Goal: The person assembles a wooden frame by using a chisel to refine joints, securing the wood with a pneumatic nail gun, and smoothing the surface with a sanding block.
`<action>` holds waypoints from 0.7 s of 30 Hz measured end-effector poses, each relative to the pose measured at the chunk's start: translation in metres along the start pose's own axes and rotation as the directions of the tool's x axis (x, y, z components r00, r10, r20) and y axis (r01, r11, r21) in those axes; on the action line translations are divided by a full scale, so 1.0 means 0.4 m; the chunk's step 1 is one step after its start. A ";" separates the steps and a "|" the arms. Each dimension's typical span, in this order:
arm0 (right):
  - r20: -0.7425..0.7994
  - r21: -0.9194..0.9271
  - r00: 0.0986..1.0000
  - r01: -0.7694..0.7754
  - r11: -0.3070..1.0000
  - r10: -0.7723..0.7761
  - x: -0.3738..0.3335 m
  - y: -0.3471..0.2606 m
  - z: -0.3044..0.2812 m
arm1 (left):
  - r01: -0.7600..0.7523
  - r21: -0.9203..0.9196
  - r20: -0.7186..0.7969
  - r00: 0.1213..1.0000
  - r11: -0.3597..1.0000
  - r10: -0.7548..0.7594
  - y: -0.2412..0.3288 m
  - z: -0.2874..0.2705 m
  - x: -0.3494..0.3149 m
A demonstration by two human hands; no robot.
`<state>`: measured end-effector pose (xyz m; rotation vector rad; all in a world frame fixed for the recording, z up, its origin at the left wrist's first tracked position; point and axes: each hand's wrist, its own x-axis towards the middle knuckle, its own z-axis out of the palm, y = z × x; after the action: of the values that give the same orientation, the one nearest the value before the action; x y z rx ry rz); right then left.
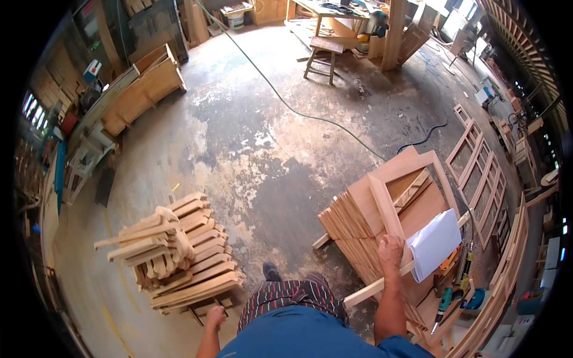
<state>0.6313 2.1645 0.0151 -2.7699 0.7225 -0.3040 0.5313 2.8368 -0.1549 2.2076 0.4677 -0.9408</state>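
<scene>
My right hand is closed around the near end of a wooden frame. The frame leans over a stack of thin wooden boards on my right. White paper sheets lie just right of that hand, above a pale wooden bar. My left hand hangs low with curled fingers and shows nothing in it. Beside it stands a pile of shaped wooden pieces, with more pieces laid across its top.
A green hose crosses the concrete floor. Slatted wooden frames lie at right, and a teal cordless drill rests near my right arm. A small stool stands before a workbench. At left is a long wooden box.
</scene>
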 end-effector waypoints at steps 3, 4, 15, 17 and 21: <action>0.039 -0.014 0.996 -0.085 0.996 0.085 0.056 -0.065 0.025 | -0.069 -0.159 -0.193 0.981 0.985 0.037 0.022 -0.178 0.184; 0.010 -0.015 0.992 -0.125 0.992 0.125 0.068 -0.078 0.028 | -0.074 -0.228 -0.201 0.979 0.971 0.027 0.102 -0.238 0.241; 0.063 0.420 0.998 -0.037 0.907 0.012 0.609 -0.523 0.362 | 0.133 -0.276 -0.172 0.968 0.952 -0.185 0.552 -0.426 0.562; 0.188 0.457 0.974 0.030 0.889 -0.129 0.721 -0.650 0.456 | 0.137 -0.185 -0.105 0.982 0.973 -0.158 0.558 -0.439 0.544; 0.382 0.571 0.864 0.058 0.819 -0.327 0.947 -0.901 0.507 | 0.092 0.083 0.020 0.995 0.992 -0.094 0.554 -0.484 0.590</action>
<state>1.1698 2.3179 -0.0162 -2.2229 0.1724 0.1168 0.9077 2.8322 -0.1314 2.2614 0.5336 -1.0519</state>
